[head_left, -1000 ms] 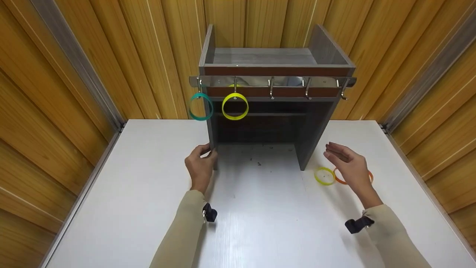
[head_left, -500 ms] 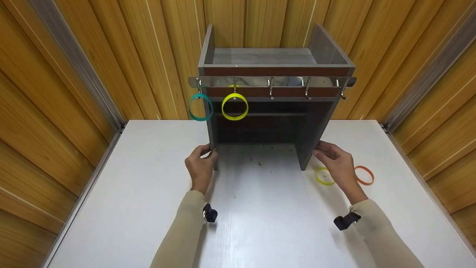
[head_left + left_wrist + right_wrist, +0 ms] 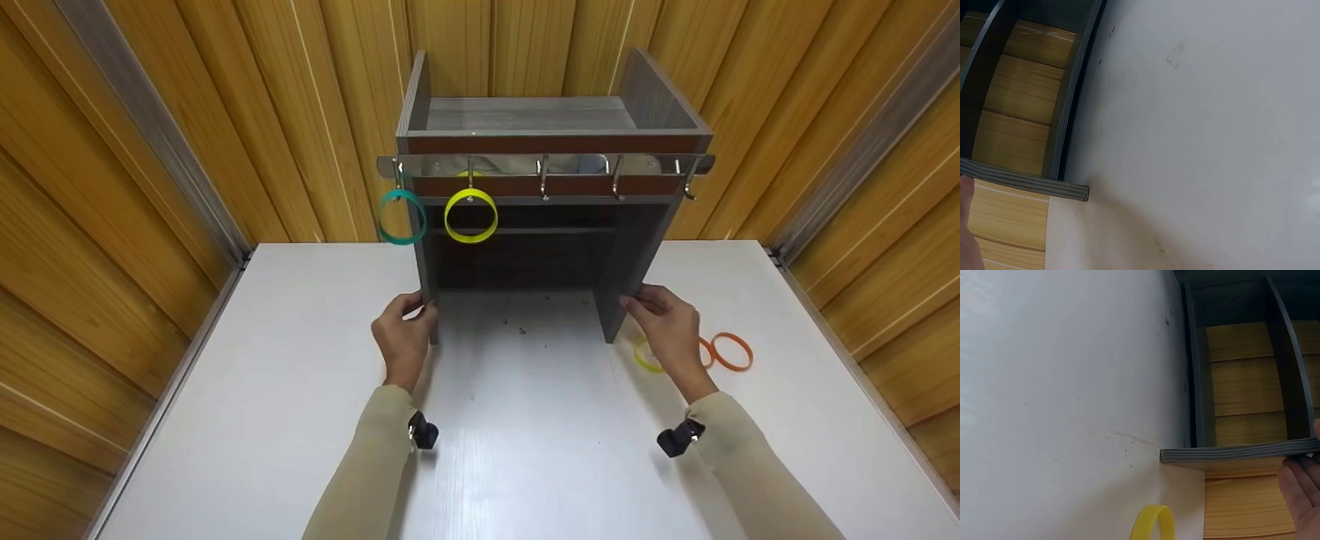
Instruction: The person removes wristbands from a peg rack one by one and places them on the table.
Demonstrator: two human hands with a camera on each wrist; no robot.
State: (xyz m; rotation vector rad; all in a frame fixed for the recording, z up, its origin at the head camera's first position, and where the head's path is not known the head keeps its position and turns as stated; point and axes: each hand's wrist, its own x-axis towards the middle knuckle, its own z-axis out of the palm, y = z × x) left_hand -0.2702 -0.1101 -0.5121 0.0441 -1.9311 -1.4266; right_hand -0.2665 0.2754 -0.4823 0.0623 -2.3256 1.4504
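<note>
A grey wooden shelf (image 3: 555,143) stands upright on the white table, a metal hook rail (image 3: 510,165) across its front. My left hand (image 3: 405,341) pinches the front edge of its left side panel low down; part of that hand shows in the left wrist view. On the opposite panel (image 3: 1235,453), my right hand (image 3: 670,337) holds the front edge between thumb and fingers. From the leftmost hook hangs a teal ring (image 3: 403,241), and a yellow ring (image 3: 471,239) hangs on the hook beside it. The other hooks carry nothing.
On the table by my right hand lie a yellow ring (image 3: 645,364), partly hidden by the hand, and two orange rings, one (image 3: 734,368) whole and one (image 3: 711,353) partly covered. Wood-patterned walls (image 3: 150,225) enclose the table at the back and sides.
My right hand has moved left from above the loose rings to the shelf's right panel and taken hold of its edge. The left hand has kept its grip.
</note>
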